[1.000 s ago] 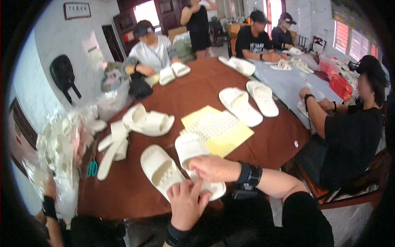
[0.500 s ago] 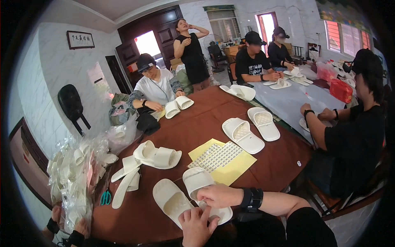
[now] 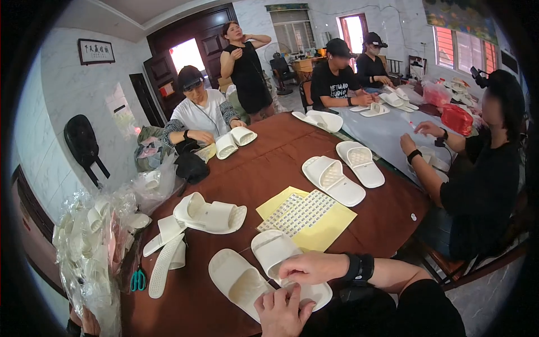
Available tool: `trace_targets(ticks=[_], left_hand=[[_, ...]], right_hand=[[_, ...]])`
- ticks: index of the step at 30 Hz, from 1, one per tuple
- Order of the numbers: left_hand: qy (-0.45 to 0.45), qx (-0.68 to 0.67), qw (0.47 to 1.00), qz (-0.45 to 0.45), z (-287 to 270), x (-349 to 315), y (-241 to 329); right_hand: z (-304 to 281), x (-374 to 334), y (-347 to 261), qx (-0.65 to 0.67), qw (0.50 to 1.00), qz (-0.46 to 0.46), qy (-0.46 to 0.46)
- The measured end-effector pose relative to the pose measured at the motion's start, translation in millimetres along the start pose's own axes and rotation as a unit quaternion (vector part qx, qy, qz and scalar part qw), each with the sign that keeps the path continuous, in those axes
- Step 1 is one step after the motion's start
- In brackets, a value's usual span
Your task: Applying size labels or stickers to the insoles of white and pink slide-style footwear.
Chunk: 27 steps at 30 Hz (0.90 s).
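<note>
Two white slide slippers lie side by side at the front of the brown-covered table. My right hand [image 3: 314, 268] is over the right slipper [image 3: 272, 247], its fingers curled in a pinch by the strap's edge; anything between them is too small to make out. Across the right slipper's lower part and beside the left slipper [image 3: 229, 275] rests my left hand [image 3: 283, 312], fingers stretched and spread, thumb apart. Just beyond the pair is a sheet of small printed stickers [image 3: 307, 212] on yellow backing paper [image 3: 331, 229], partly overlapping another sheet.
More white slippers [image 3: 209, 215] are stacked at the left, near teal-handled scissors [image 3: 138, 279]. Clear bags of slippers [image 3: 90, 253] stand along the left edge. Another slipper pair [image 3: 332, 181] lies beyond the stickers. Several people sit around, one close at the right [image 3: 483, 168]; one stands behind.
The view has shifted slightly. Both my hands stay at the right slipper, the right one still pinched. The person at the right has raised a hand and spread it over the grey table.
</note>
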State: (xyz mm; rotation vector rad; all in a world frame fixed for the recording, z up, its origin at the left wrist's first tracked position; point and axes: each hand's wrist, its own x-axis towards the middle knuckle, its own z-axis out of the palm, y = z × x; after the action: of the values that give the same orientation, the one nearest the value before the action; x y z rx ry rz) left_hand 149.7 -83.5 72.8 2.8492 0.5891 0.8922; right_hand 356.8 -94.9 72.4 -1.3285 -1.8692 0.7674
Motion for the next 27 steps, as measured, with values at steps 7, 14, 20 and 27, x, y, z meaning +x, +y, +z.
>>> trace_targets(ticks=[7,14,20,27], left_hand=[[-0.031,-0.015,0.999,0.016,-5.3,3.5,-5.1],[-0.028,-0.041,0.999,0.007,0.6,3.0,-7.4],[-0.047,-0.045,0.998,-0.015,2.1,2.9,-6.0],[-0.057,-0.011,0.998,-0.024,2.0,4.6,-4.7]], right_hand=[[0.1,5.3,-0.1,0.027,1.000,-0.003,0.000],[3.4,2.3,2.7,0.016,0.999,-0.026,0.021],[4.6,0.6,9.2,-0.033,0.998,-0.051,-0.001],[4.9,0.4,7.1,-0.048,0.997,-0.057,0.012]])
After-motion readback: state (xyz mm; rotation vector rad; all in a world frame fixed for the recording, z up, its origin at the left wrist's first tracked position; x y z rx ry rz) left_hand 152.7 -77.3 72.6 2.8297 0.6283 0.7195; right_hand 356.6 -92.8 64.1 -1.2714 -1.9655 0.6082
